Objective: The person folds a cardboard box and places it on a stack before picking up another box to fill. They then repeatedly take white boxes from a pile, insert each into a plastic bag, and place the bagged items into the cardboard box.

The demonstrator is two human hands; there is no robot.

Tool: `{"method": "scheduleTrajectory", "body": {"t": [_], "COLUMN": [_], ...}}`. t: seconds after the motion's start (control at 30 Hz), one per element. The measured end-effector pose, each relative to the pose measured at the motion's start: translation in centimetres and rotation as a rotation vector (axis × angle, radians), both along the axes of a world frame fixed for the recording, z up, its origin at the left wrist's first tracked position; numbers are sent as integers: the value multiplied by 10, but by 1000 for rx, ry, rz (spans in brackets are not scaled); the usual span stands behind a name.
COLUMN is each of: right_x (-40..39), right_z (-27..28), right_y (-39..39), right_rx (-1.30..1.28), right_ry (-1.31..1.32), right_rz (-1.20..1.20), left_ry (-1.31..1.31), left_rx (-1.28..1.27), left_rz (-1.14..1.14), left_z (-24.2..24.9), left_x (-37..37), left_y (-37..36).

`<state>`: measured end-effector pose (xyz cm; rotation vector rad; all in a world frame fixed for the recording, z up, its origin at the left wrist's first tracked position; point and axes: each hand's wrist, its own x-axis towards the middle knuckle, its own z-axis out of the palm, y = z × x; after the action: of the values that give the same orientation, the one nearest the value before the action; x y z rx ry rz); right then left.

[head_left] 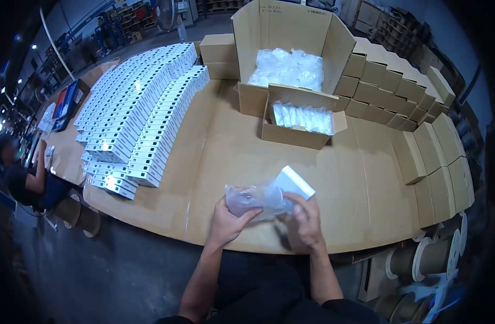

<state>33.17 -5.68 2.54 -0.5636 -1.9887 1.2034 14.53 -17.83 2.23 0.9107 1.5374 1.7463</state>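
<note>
Near the table's front edge, my left hand (226, 222) is closed on a translucent bubble wrap bag (253, 201), thumb across its lower side. My right hand (306, 221) grips a small white box (295, 182) at the bag's right end. The box tilts up to the right, and its lower left part overlaps the bag in this view. Beyond my hands stands an open carton (296, 139) with a row of wrapped white boxes (301, 117) inside. Behind it, a larger open carton (288, 24) holds a heap of clear plastic bags (288, 67).
Long stacked rows of white boxes (134, 102) cover the table's left side. Brown cartons (388, 81) are piled along the back right, with more cartons (442, 162) at the right edge. A person (26, 175) sits at far left. Spools (425, 256) stand below the table's right corner.
</note>
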Motion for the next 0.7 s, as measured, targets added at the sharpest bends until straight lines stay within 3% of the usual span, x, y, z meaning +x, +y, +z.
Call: {"method": "scheduleTrajectory", "body": {"t": [0.07, 0.1, 0.2, 0.43, 0.7], "right_x": [1, 3, -5, -23, -48], "right_z": [9, 12, 25, 51, 44], "right_y": [20, 29, 30, 49, 45], "right_rx": [-75, 63, -153, 30, -61], "right_ry": [46, 12, 364, 443, 415], "right_rz": [-49, -91, -151, 122, 335], "left_ry": [52, 71, 147, 332, 318], "left_rx": [13, -3, -47, -88, -80], "left_rz": [-18, -21, -32, -61, -50], "left_z": [-11, -13, -15, 1, -2], "left_x": [1, 3, 6, 3, 0], "left_y": [-4, -5, -8, -5, -5]}}
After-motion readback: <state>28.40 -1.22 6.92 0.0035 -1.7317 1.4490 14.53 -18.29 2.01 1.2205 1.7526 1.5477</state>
